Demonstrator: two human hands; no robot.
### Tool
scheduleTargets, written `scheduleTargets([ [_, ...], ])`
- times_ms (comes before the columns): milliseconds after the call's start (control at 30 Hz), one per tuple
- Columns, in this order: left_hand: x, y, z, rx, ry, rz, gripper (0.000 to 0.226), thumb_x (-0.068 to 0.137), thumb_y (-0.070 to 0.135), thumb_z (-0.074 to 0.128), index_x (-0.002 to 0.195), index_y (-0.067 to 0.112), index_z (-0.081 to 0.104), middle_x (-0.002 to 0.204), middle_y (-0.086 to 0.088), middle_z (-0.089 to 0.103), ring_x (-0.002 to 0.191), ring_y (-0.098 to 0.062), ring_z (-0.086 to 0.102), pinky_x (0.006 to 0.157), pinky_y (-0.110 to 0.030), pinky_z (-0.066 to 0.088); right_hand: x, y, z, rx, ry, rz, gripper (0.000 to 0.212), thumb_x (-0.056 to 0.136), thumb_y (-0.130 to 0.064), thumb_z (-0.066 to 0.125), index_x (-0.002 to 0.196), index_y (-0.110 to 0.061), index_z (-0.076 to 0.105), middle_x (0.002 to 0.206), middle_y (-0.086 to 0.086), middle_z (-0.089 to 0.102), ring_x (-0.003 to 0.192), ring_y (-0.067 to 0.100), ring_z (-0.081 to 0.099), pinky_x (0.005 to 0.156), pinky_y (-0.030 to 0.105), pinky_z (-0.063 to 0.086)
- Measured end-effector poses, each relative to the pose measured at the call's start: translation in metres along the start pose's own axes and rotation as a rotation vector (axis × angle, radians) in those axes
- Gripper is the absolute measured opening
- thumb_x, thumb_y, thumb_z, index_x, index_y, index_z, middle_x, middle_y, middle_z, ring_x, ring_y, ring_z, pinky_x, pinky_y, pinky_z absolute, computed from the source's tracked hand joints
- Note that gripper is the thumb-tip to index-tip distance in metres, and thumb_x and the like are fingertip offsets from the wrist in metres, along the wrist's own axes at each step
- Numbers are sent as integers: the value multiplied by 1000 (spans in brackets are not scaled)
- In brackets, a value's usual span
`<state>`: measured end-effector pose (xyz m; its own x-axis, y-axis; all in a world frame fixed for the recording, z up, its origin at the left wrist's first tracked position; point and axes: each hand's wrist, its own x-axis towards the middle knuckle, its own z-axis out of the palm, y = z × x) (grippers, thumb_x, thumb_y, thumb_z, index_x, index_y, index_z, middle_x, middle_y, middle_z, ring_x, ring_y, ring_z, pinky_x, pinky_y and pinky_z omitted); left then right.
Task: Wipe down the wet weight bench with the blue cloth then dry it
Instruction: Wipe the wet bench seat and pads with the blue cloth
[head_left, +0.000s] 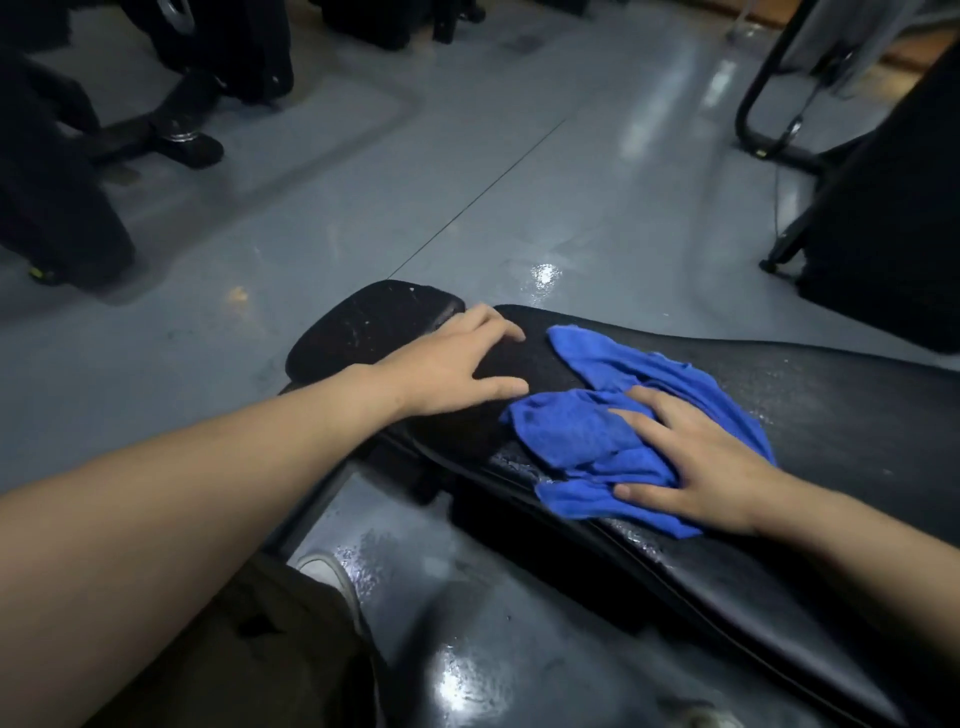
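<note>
Presently: weight bench (831, 405), black padded top, beaded with water near its right part; blue cloth (597, 431), crumpled, lying on the pad at mid-bench; right hand (696, 467), fingers spread flat, pressing the cloth down; left hand (457, 364), fingers relaxed and extended, resting on bare pad just beside the cloth; grey floor (467, 156), glossy, possibly wet; dark gym equipment (171, 130) well apart behind.

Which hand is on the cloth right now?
The right hand, pressed flat on the blue cloth. The left hand rests on the bare black bench pad beside it.
</note>
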<state>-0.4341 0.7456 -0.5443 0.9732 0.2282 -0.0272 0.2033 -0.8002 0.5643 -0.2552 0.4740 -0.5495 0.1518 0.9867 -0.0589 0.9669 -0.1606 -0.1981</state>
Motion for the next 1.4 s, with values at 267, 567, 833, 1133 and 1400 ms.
scheduleTargets([
  [267,14,93,40,-13,-224,272,119,67,61,82,157,38,8,164,14,1,150,-3,2,117,-18,6,-65,3,-20,26,-92,43,84,79,-85,47,151,-49,22,159,3,29,148,15,23,118,24,17],
  [567,39,129,76,86,-290,391,125,62,70,79,156,45,0,168,5,-8,154,-17,-10,125,-38,0,-91,22,-63,255,159,70,55,87,-51,66,136,-29,54,137,-12,50,129,13,50,108,32,39],
  [833,48,121,94,63,-131,420,73,70,75,69,133,49,43,120,8,36,108,-17,42,103,-37,38,-95,54,-63,72,229,252,47,91,-59,48,125,-28,59,127,-13,54,118,15,52,101,45,42],
  [1133,30,33,51,14,-184,251,53,68,63,75,112,42,53,99,13,49,95,-14,54,89,-37,48,-33,16,-29,19,80,225,55,93,-70,36,133,-35,50,131,-14,49,123,10,47,106,39,38],
  [1400,-26,-89,-22,106,42,30,55,67,62,75,116,41,58,105,8,48,98,-10,55,90,-29,46,64,-38,15,-20,-53,170,75,86,-82,16,144,-40,38,147,-8,36,138,12,28,120,45,19],
])
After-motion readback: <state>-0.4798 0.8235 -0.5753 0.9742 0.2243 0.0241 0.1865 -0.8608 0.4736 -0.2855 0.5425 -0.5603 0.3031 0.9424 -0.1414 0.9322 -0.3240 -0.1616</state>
